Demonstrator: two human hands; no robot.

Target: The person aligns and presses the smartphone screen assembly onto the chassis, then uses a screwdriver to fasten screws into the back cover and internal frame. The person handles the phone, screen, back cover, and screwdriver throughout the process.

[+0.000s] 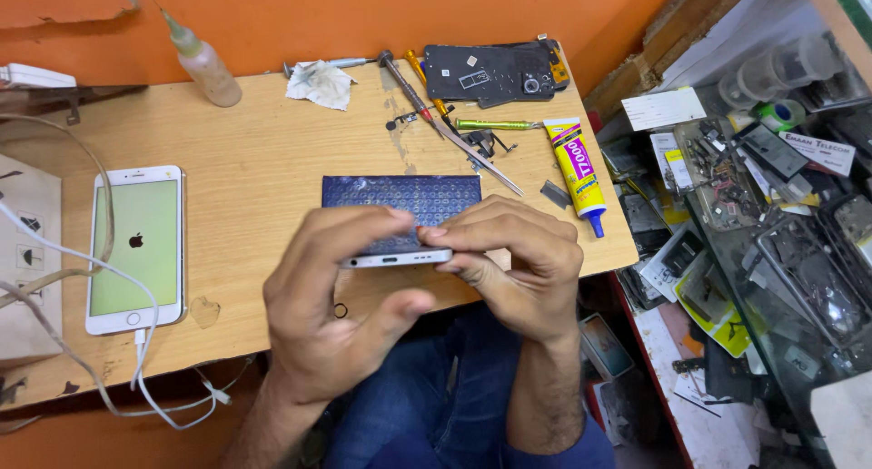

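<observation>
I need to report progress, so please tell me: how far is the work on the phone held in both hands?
Done, it seems: a dark phone back panel lies apart at the table's far edge, with screwdrivers, tweezers and a glue tube nearby. In hand: the left hand and right hand pinch a slim phone edge-on above a blue mat. Left: the held phone's own state is not visible here.

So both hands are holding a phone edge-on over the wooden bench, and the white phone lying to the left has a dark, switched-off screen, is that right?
Not quite. The head view shows the white phone on the left with its screen lit, pale green with a dark logo, and a white cable plugged in. The rest holds: the left hand and right hand grip a phone edge-on over the wooden bench.
</observation>
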